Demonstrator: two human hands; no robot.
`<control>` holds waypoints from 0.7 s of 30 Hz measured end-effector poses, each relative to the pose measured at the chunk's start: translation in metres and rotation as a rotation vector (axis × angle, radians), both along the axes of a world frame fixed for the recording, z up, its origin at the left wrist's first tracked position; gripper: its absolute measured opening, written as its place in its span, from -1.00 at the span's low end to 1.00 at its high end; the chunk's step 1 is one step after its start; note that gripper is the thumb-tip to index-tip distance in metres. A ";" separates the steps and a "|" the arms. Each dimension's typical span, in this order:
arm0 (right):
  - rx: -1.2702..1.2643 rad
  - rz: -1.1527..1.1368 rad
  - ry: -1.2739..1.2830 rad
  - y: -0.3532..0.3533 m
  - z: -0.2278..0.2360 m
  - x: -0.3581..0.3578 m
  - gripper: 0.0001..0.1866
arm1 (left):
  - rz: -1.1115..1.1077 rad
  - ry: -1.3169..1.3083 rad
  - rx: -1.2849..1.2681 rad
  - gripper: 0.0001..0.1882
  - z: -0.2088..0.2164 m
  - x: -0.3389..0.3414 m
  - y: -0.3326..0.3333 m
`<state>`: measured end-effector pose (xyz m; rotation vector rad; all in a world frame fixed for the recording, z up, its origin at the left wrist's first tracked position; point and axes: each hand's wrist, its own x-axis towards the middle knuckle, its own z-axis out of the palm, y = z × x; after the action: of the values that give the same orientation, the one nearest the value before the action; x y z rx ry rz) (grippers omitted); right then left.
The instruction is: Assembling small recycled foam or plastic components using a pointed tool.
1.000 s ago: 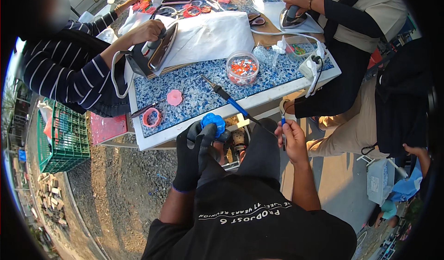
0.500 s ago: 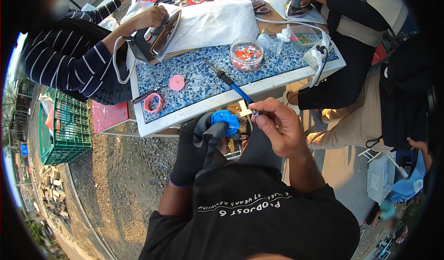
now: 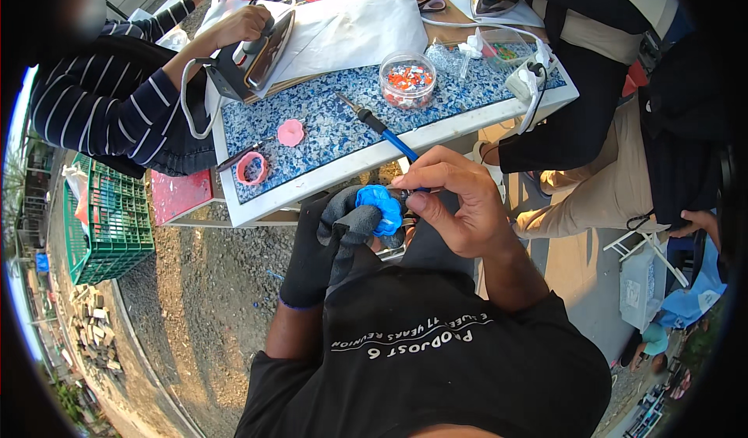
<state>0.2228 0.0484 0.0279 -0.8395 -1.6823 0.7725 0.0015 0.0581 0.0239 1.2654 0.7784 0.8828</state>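
A black knitted glove covers my left hand (image 3: 331, 239), which is closed on a bright blue plastic flower (image 3: 379, 207) with ruffled petals. Bare and pinched, my right hand (image 3: 460, 204) has its fingertips at the flower's right edge. Between its thumb and index finger is a small thing with a shiny bit; the fingers hide most of it. Just beyond those fingers, a soldering iron (image 3: 383, 129) with a blue handle rests on the table (image 3: 312, 175), its handle end hidden behind my right hand. A pink flower (image 3: 291, 133) and a pink ring (image 3: 252, 168) lie nearby.
A round tub (image 3: 407, 80) of red and white chips stands on the table beside a power strip (image 3: 523, 84). At left a person in striped sleeves grips a clothes iron (image 3: 257, 58) over white sheet (image 3: 351, 33); another person irons at upper right. A green crate (image 3: 113, 218) stands left.
My right hand has moved left and closer to the blue flower. A cream-coloured piece seen beside its fingers before is out of sight now. The whole view has shifted slightly.
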 end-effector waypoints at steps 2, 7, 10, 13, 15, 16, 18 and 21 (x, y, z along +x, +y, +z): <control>0.009 0.001 0.011 0.000 0.000 -0.001 -0.82 | 0.004 0.008 -0.003 -0.77 0.001 -0.001 -0.001; 0.032 0.002 0.016 0.000 0.000 0.001 -0.81 | 0.048 0.056 0.012 -0.75 0.002 0.004 -0.002; 0.031 -0.007 0.027 -0.001 -0.001 0.003 -0.81 | 0.035 -0.015 -0.042 -0.73 0.007 0.006 -0.002; 0.028 -0.015 0.018 -0.001 -0.001 0.004 -0.81 | 0.044 0.009 -0.075 -0.72 0.009 0.006 -0.002; 0.032 -0.021 0.004 -0.001 -0.002 0.003 -0.81 | 0.052 0.047 -0.036 -0.73 0.009 0.007 -0.001; -0.002 -0.022 0.048 -0.002 -0.004 0.002 -0.82 | 0.050 0.047 -0.036 -0.73 0.010 0.008 -0.002; -0.035 -0.019 0.095 -0.004 -0.005 0.001 -0.83 | 0.080 -0.019 -0.073 -0.73 0.011 0.011 -0.002; -0.217 -0.025 0.184 -0.011 -0.004 -0.002 -0.84 | 0.073 0.146 0.049 -0.72 0.000 0.005 0.002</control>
<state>0.2210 0.0375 0.0240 -0.9077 -1.4400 0.9974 0.0064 0.0605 0.0237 1.3635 0.9280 0.8797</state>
